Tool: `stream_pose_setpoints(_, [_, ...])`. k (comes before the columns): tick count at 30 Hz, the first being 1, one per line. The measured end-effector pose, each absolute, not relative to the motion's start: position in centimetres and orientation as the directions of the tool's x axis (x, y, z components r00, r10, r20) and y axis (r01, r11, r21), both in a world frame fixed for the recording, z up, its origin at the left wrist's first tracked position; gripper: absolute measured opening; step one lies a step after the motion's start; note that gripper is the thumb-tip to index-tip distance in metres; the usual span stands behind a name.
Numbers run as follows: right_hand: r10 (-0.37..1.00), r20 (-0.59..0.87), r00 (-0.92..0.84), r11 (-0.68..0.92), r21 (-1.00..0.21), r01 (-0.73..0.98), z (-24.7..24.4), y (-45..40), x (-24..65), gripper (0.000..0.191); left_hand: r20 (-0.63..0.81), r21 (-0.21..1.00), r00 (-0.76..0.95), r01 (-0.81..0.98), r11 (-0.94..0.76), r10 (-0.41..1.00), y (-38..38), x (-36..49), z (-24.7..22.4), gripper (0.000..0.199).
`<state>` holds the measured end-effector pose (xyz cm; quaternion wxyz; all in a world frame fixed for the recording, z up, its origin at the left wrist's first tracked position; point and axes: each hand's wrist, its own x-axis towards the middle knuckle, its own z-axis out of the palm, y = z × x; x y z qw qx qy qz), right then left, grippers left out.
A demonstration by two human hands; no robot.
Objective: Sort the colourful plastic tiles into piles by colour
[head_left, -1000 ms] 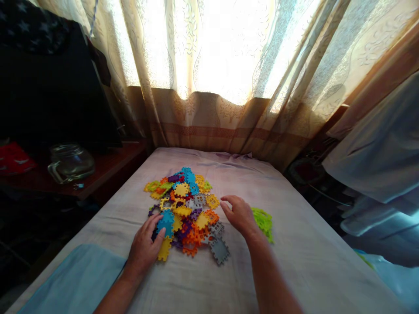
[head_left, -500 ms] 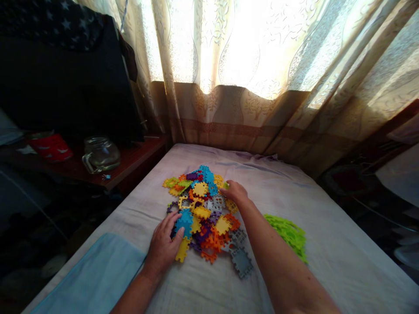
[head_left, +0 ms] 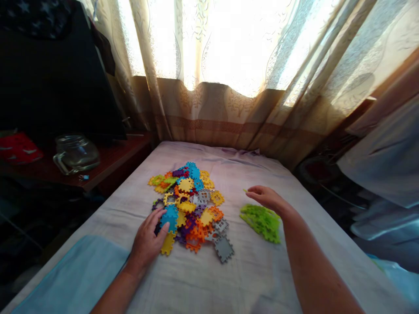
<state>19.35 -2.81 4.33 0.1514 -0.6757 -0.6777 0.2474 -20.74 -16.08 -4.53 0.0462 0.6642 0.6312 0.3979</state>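
Note:
My left hand rests at the near left edge of a mixed pile of toothed plastic building tiles, fingers apart. Its fingertips and thumb touch a blue tile, above a yellow tile. The pile also has orange tiles, purple and grey ones, and a grey square tile at the near right corner. Right of the pile, my right hand is in a pinch on a light green tile, mostly hidden by the fingers. Just below that hand lies a heap of green tiles.
Everything lies on a sheet-covered bed. A light blue cloth lies at near left. A brown side table holds a glass jug, a red container and a dark screen. Curtains hang behind.
My right hand has moved from the far side of the mixed pile rightward to above the green heap, carrying the green tile. My left hand stays at the blue tile. The view has turned right.

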Motion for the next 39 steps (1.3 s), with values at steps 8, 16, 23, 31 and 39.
stream_pose_setpoints(8, [0.991,-0.121,0.058,-0.122,-0.638,0.761,3.6,-6.5,22.1,0.029,0.466,0.589,-0.143,0.786,-0.185,0.873,-16.0,-20.8,-4.1,0.049])
stream_pose_setpoints(16, [0.967,0.131,0.219,-0.059,-0.718,0.693,3.0,-7.5,23.7,0.033,0.385,0.735,-0.265,0.668,-0.120,0.884,-16.1,-20.6,-3.5,0.053])
stream_pose_setpoints(23, [0.944,0.319,0.083,0.189,-0.729,0.658,4.0,-8.4,18.6,0.040,0.223,0.907,-0.429,0.421,-0.025,0.875,-15.9,-20.3,-2.8,0.057])
stream_pose_setpoints(31, [0.950,0.296,-0.094,0.282,-0.694,0.663,0.4,-9.0,10.7,0.038,0.295,0.787,-0.419,0.616,0.030,0.858,-12.1,-21.9,-0.7,0.043])
stream_pose_setpoints(39, [0.941,0.330,-0.078,0.312,-0.753,0.580,-1.0,-8.5,11.2,0.040,0.346,0.500,-0.272,0.863,0.068,0.898,-7.4,-21.8,1.0,0.026])
